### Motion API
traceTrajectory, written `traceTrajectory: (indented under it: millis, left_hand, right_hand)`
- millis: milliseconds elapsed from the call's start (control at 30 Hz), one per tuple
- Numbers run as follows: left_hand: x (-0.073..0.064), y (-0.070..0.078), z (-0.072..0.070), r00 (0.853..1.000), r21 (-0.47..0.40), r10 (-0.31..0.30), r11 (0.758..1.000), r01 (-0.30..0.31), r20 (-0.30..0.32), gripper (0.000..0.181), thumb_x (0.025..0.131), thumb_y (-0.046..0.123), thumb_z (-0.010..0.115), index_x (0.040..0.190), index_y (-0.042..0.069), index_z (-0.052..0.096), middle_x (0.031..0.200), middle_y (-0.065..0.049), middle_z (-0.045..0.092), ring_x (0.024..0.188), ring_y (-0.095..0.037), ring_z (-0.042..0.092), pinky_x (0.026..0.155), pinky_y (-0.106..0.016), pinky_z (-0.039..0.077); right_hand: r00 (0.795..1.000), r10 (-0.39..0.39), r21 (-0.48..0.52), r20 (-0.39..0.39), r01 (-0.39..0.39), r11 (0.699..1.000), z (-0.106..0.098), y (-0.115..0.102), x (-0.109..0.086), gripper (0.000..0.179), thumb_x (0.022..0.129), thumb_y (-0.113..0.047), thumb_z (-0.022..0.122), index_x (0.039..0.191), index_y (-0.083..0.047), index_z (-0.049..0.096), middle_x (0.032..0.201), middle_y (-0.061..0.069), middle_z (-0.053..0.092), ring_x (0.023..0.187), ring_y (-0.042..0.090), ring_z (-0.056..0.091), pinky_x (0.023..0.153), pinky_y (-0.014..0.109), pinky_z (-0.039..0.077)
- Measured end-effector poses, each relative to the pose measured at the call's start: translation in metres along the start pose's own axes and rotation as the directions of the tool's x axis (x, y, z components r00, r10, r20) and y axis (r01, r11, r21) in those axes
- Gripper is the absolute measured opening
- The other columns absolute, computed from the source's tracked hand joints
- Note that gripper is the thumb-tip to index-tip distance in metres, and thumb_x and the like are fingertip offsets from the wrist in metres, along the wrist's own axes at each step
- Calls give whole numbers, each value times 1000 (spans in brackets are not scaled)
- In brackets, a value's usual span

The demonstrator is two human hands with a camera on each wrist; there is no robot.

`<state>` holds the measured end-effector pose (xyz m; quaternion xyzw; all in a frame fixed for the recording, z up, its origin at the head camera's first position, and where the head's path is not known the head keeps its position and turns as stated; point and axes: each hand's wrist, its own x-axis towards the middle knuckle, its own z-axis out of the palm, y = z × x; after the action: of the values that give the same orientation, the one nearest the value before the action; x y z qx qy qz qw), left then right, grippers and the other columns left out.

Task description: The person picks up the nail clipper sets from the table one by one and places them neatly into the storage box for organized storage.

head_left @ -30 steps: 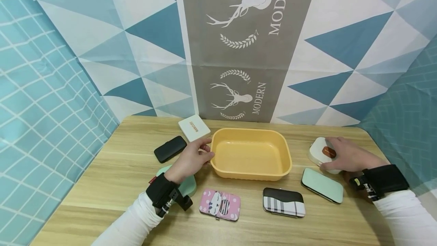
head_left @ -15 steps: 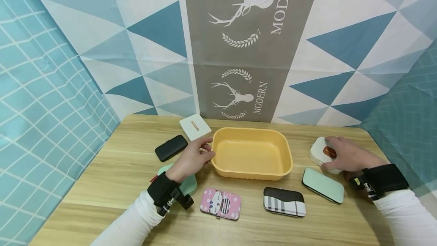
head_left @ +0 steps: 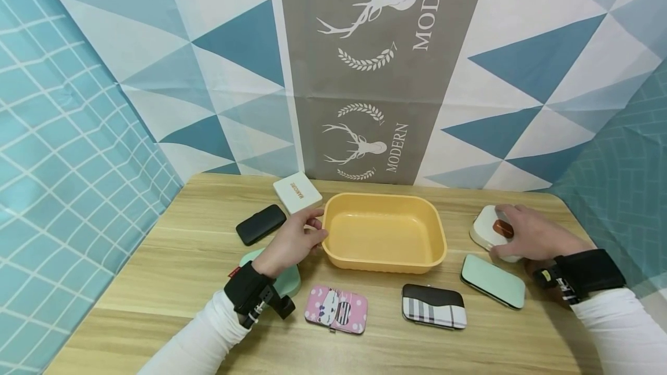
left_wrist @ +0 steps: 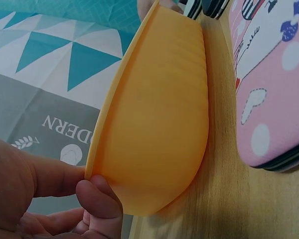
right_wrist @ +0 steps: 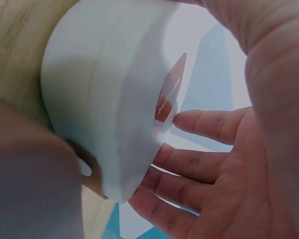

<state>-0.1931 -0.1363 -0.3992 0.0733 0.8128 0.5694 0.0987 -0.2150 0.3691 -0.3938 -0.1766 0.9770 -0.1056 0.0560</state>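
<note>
My left hand (head_left: 293,243) pinches the left rim of a yellow plastic tray (head_left: 383,267) between thumb and fingers; the left wrist view shows the fingertips on the tray's edge (left_wrist: 102,134). Inside, the tray holds nothing. At the right, my right hand (head_left: 539,235) spans a rounded white manicure case (head_left: 486,227) with a brown label, thumb on the near side and fingers over the top and far side. In the right wrist view several fingertips touch the case (right_wrist: 107,94). The palm hides part of it.
Near the right hand lies a light green case (head_left: 492,281). A plaid case (head_left: 433,307) and a pink cat case (head_left: 336,309) lie in front. At left are a black case (head_left: 260,225), a white box (head_left: 297,192) and a green case (head_left: 288,283) under the left wrist.
The white manicure case has shifted very slightly to the left and back under my right hand. My left hand and the tray have stayed put.
</note>
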Motion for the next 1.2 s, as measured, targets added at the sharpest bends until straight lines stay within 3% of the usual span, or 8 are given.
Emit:
traceTrajectory:
  millis: [500,1200]
  left_hand:
    - [0,0,0,1000,9,14,1000,-14,3,51,104,-1,62,153,-5,49,110,-15,56,82,-21,62,75,-44,59]
    - [0,-1,0,1000,3,18,1000,-18,8,54,104,0,62,155,-4,46,111,-15,57,81,-26,63,71,-38,55]
  right_hand:
    - [998,-12,-24,-65,10,1000,-12,-9,0,111,78,-49,93,147,19,40,138,43,50,120,53,56,96,67,49]
    - [983,-86,-33,-162,81,996,-39,-46,2,107,79,-44,93,153,13,39,143,37,49,121,46,55,93,61,53]
